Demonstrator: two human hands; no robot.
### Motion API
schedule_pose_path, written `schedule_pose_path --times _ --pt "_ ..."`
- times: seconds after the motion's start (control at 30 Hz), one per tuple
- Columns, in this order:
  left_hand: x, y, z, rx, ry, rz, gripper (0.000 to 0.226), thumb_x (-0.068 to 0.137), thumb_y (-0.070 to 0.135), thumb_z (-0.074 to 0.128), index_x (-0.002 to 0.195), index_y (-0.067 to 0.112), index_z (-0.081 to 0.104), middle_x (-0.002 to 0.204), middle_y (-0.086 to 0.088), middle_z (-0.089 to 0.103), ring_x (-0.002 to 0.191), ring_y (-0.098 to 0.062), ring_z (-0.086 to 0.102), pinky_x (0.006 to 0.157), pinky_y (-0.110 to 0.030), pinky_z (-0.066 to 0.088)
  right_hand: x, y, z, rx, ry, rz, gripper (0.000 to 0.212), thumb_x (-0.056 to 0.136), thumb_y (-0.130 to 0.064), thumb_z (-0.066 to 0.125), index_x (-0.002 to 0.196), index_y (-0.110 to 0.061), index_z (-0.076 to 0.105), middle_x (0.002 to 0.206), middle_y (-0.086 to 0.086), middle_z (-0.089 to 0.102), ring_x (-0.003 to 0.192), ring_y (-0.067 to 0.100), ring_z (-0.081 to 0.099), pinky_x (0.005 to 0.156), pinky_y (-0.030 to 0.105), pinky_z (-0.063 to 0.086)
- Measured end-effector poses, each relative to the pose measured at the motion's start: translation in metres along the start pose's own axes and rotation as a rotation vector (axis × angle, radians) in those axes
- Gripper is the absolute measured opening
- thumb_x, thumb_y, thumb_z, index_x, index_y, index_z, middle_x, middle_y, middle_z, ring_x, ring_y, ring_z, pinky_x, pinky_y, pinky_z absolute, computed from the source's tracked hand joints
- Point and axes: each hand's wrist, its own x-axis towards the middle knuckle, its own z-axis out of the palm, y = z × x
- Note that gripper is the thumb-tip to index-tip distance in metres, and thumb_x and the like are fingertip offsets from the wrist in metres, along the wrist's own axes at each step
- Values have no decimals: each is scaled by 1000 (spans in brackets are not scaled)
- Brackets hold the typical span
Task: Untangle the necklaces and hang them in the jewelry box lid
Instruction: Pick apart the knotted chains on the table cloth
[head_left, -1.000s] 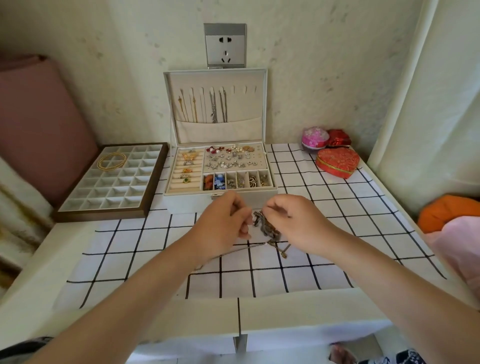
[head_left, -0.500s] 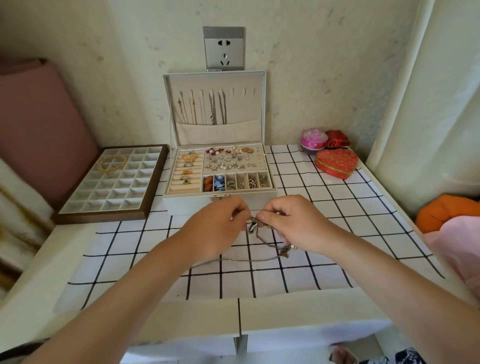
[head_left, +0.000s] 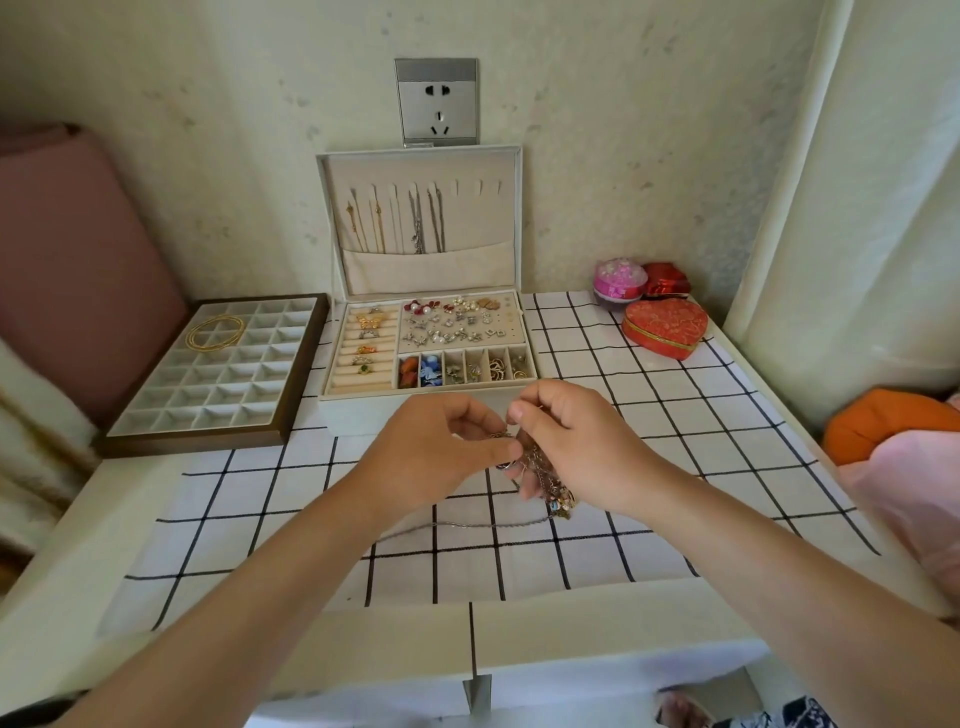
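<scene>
Pinching a knotted clump of thin metal necklaces (head_left: 545, 475) between them, the person's two hands meet just in front of the open white jewelry box (head_left: 358, 415), above the white tablecloth with black grid lines (head_left: 654, 415). The left hand (head_left: 441, 447) has its fingers curled, thumb and fingertips nipping a strand at the clump's upper edge; the right hand (head_left: 582, 447) curls its fingers round the bulk of the clump, small charms dangling below. One loose silver chain (head_left: 467, 524) trails from the tangle down to the left and lies across the cloth. The box's upright lid (head_left: 483, 223) stands by the wall, several gold and silver chains (head_left: 415, 223) hanging from its hooks into a fabric pocket. A brown-framed compartment tray (head_left: 208, 446) sits left of the box, a red heart-shaped box (head_left: 665, 325) to its right.
</scene>
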Motion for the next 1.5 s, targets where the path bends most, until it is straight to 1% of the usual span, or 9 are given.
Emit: schedule_pose_path --times 0.1,0.27,0.5,0.6,0.73,0.83,0.97,1.3,1.5 --pt "-1 3 -4 -26 -16 5 22 70 17 87 87 23 75 83 6 75 79 -3 68 77 -17 53 1 0 -2 -78 7 13 16 106 -25 44 99 -19 57 73 14 72 52 31 67 48 40 54" --pt "2 1 -4 -150 -71 -55 29 82 -3 69 102 18 72 94 -1 78 94 -15 73 99 -40 53 2 3 -2 -246 67 -4 16 106 -29 43 101 -22 56 75 2 69 46 17 64 39 23 42" --pt "3 -3 -12 353 -89 53 19 90 47 62 105 40 71 98 24 67 98 5 58 86 -24 43 3 2 -2 -235 32 57 35 107 -38 33 94 -13 53 70 -5 71 53 23 48 49 31 41" --pt "3 -2 -18 421 -66 91 19 97 46 53 103 41 70 100 26 63 99 7 54 82 -18 40 3 1 -6 -212 21 94 44 107 -45 31 92 -9 53 45 -10 51 44 12 41 47 25 33" --pt "7 -4 -28 466 -82 61 17 98 37 55 89 41 68 91 21 65 94 -1 58 85 -27 49 5 -2 -12 7 -32 150 23 105 -45 39 95 -32 56 64 8 43 43 11 37 44 23 26" --pt "8 -6 -33 347 -144 20 21 98 41 52 85 38 69 86 20 65 86 1 58 88 -33 50 9 0 -14 141 -29 174 15 99 -15 48 85 -20 55 81 9 47 48 14 38 46 23 20" --pt "8 -2 -31 180 -103 76 17 95 36 60 83 31 72 52 18 45 52 0 41 61 -18 38 9 3 -16 123 -11 137 22 92 5 48 87 -15 53 84 15 55 50 15 35 44 23 22" --pt "-3 4 -16 -265 -151 -66 25 104 15 43 88 11 61 86 -3 63 71 -15 57 67 -29 45 7 3 -18 -225 58 -66 41 93 2 51 74 -26 74 49 -10 55 51 22 40 52 30 30" --pt "4 13 -18 -397 -130 -186 34 100 14 40 66 19 40 58 2 30 48 -13 23 44 -21 18 4 -3 -25 -314 -34 -49 36 87 -4 51 80 -27 78 78 11 71 47 11 42 47 24 33"
